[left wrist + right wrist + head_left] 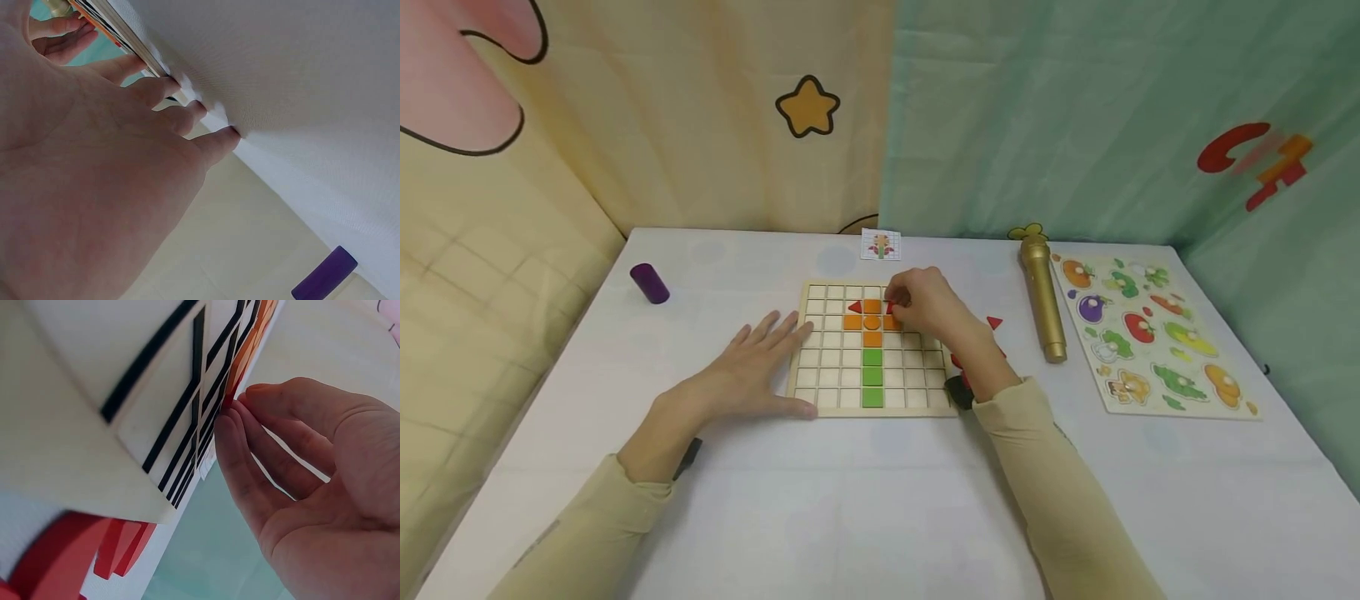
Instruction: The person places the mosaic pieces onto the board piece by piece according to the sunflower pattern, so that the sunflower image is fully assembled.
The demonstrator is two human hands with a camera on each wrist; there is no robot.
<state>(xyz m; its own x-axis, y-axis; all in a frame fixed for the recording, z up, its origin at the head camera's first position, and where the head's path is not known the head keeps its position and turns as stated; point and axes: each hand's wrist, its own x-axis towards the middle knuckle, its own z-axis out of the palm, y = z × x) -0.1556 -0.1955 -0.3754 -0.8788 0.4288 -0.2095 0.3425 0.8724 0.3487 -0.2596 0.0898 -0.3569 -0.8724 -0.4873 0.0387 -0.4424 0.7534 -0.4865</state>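
A wooden grid board (827,412) lies flat on the table, with orange tiles (872,339) in a cross and a column of green tiles (872,377) below them. One red triangle (855,307) sits at the cross's upper left. Thumb and fingertips of the right hand (928,304) pinch another red triangle (890,307) at the cross's upper right, right at the board surface; in the right wrist view its red edge (229,400) shows between the fingertips. The left hand (741,375), fingers spread, rests on the table with fingertips and thumb at the board's left edge.
Loose red pieces (995,322) lie right of the board, partly hidden by the right forearm. A small picture card (881,245) is behind the board. A purple cylinder (650,283) stands far left; a gold microphone (1042,300) and a vegetable puzzle board (1187,408) lie right.
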